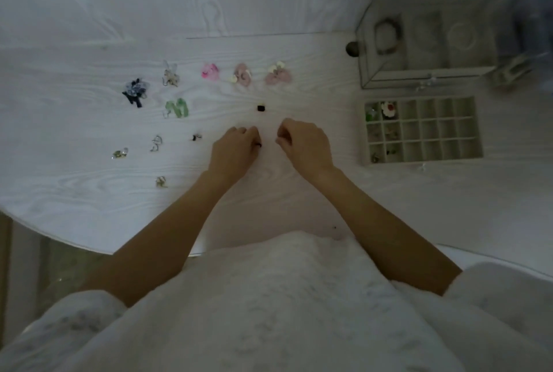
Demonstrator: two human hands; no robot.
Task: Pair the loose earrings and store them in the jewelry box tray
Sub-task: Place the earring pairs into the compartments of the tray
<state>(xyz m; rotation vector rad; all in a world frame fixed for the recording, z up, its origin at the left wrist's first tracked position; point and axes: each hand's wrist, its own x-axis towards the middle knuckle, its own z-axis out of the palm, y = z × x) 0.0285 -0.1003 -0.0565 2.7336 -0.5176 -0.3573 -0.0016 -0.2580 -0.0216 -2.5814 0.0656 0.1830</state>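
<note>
My left hand [238,147] rests on the white table and pinches a small black earring [258,144] at its fingertips. My right hand [303,141] lies close beside it, fingers curled; whether it holds anything I cannot tell. A second small black earring [261,108] lies just beyond both hands. Loose earrings are spread to the left: pink pairs [243,74], a green pair [177,107], a dark blue pair [136,90] and several small clear ones [156,143]. The compartment tray [421,131] sits to the right, with a few earrings in its left cells.
A glass jewelry box [425,39] stands behind the tray at the back right. A blurred blue object [532,18] is at the far right edge. The table's curved front edge [59,240] runs near my body.
</note>
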